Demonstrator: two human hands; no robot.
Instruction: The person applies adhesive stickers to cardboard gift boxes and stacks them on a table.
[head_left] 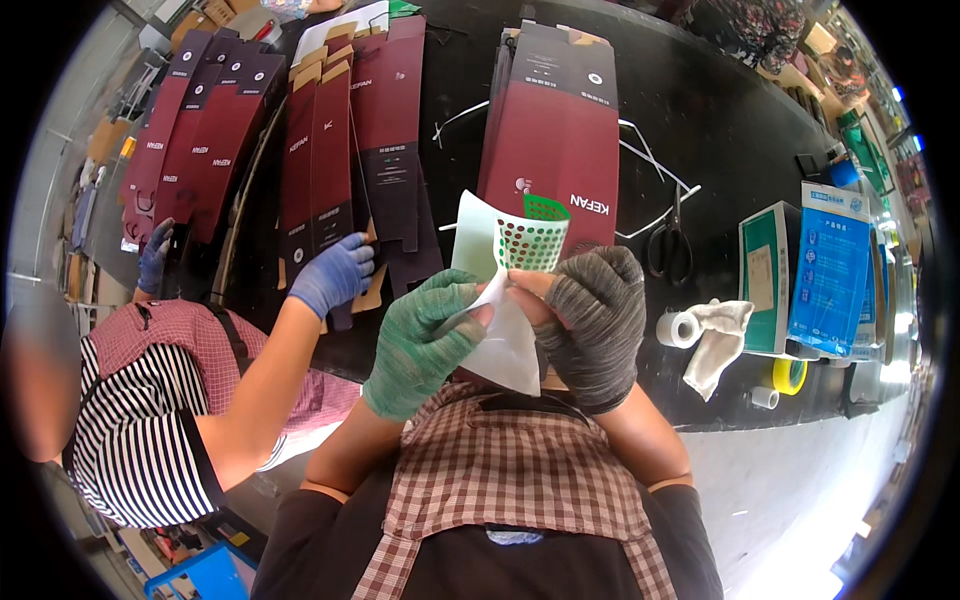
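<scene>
A curled sticker sheet [529, 244], with rows of small round green dots, is held up in front of me. My left hand [424, 342], in a green fingertip-less knit glove, pinches its white paper between thumb and fingers. My right hand [597, 325], in a grey one, has its bare fingertips closed at the sheet's middle, where the paper folds. Whether a loose sticker is between those fingertips I cannot tell. Just beyond the hands, a stack of flat maroon-and-grey cartons [556, 130] lies on the black table [455, 110].
Black-handled scissors [671, 246] and white strapping [652, 160] lie right of the stack. Farther right are a white tape roll [678, 329], a crumpled white glove [718, 340], yellow tape [789, 376] and a blue package [830, 270]. A co-worker's blue-gloved hand [335, 273] touches maroon cartons [325, 150] at left.
</scene>
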